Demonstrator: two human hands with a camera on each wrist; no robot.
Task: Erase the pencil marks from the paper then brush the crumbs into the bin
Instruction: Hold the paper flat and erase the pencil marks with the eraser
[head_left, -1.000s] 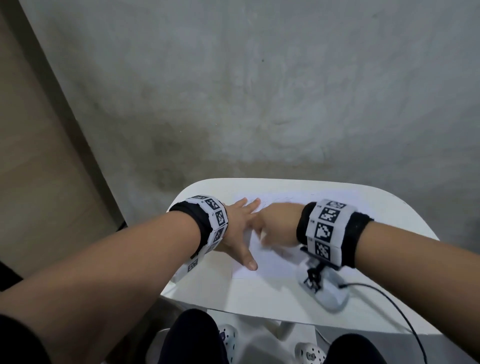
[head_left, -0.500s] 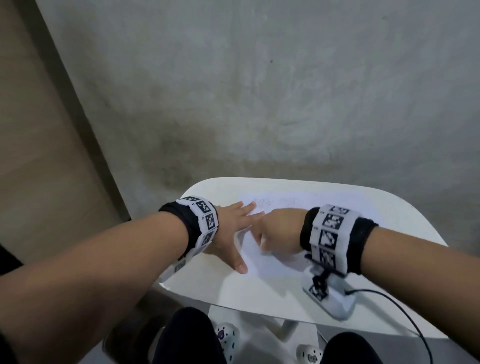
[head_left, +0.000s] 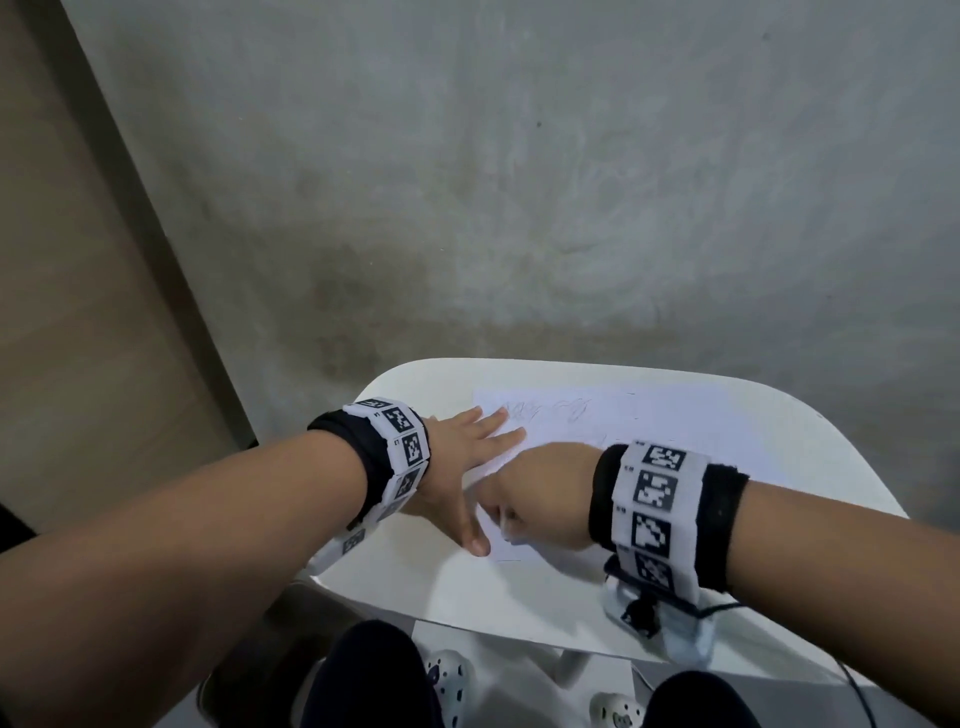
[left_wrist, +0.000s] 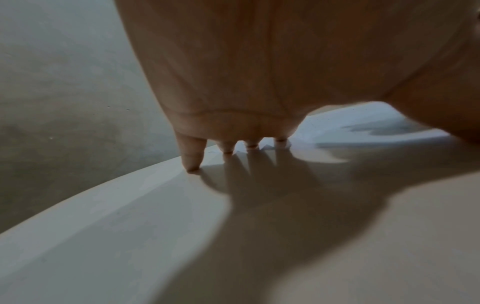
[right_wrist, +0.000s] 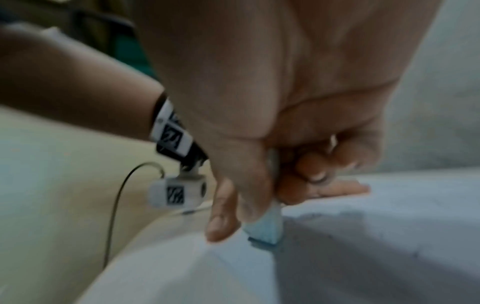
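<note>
On a white table (head_left: 519, 603), the left hand (head_left: 462, 467) lay flat with fingers spread, pinning the pencil-marked paper (head_left: 597, 421), while the right hand (head_left: 540, 499) pinched a pale blue eraser (right_wrist: 267, 228) against the sheet's near part.

The head view looks steeply down from above the white table (head_left: 519, 597), which fills the lower frame. Both wrist views sit very near its top; all share the paper (head_left: 675, 426).

eraser (right_wrist: 267, 223) top hidden by right hand (right_wrist: 272, 123).
</note>
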